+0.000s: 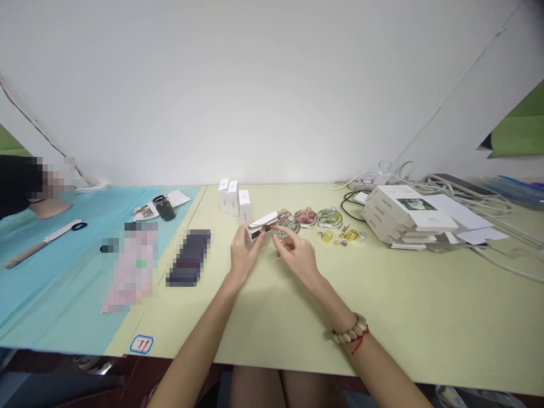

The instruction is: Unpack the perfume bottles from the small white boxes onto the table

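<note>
My left hand is wrapped round a small white cardboard box, held just above the table with its top flap up. Something dark shows in the box's opening, too small to make out. At the box's right edge, my right hand has thumb and index finger on the opening, the other fingers curled in. Behind the hands lie round glass bottles: a pink one, a green one and another green one partly hidden. Small yellow glass bottles and loose caps lie to the right.
Three closed white boxes stand behind my left hand. A stack of flat white cartons and cables lie right. On the left are a blurred dark phone-shaped thing, a glass jar on blue cloth, and another person's hand.
</note>
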`<state>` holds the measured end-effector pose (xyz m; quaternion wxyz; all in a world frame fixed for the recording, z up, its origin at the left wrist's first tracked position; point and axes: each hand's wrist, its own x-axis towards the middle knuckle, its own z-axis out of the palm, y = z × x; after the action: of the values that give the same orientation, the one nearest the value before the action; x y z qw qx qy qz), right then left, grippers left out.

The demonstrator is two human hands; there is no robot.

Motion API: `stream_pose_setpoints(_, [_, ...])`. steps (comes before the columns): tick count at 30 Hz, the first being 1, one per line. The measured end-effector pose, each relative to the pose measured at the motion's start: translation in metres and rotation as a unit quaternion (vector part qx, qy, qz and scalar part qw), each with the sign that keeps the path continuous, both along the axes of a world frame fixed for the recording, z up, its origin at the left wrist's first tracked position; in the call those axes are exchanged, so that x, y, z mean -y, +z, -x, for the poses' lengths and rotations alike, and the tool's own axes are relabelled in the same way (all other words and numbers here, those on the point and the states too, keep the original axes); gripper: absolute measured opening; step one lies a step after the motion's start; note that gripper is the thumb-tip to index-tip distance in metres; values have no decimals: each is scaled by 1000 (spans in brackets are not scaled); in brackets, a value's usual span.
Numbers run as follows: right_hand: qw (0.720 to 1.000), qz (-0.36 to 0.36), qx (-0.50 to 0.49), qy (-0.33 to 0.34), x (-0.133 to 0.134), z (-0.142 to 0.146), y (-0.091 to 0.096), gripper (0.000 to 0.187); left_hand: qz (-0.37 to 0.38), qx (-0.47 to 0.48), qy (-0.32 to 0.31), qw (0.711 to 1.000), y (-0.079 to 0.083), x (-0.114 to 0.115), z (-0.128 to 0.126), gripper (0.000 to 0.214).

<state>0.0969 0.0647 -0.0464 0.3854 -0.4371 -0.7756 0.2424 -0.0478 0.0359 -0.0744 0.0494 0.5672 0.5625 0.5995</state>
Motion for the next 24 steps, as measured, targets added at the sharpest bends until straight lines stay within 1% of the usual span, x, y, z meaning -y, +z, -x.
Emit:
stream_pose_setpoints(4, [998, 5, 28, -51, 2, 3, 3, 30, -16, -58, -28, 998, -3, 3, 0, 24])
stream_pose_setpoints(6, [997, 21, 34, -70, 3, 3, 4, 33, -23, -83, -27, 996, -4, 4, 0, 23])
stream_pose_setpoints(8, [996, 44, 36, -75, 3, 3, 6, 37, -29, -105, -17, 994, -6, 4, -1, 22])
stream_pose_setpoints(12, [993, 75, 50, -74, 5, 3, 9, 38, -67, -162, 20, 984, -8, 4, -3, 21])
stream_pose_setpoints(17, [988, 109, 87, -69, 4, 2, 10, 27, -125, -257, 41, 957, -11, 2, -2, 20])
stream_pose_setpoints(19, [984, 134, 99, -60, 1, 0, 8, 21, -140, -290, 37, 946, -12, 1, -1, 20])
stream_pose_setpoints(21, [982, 144, 109, -51, -3, -2, 4, 15, -145, -312, 26, 938, -12, 1, -1, 21])
stream_pose_setpoints(24, [987, 128, 95, -26, -9, -4, -5, 14, -109, -318, -7, 942, -9, 2, -3, 33])
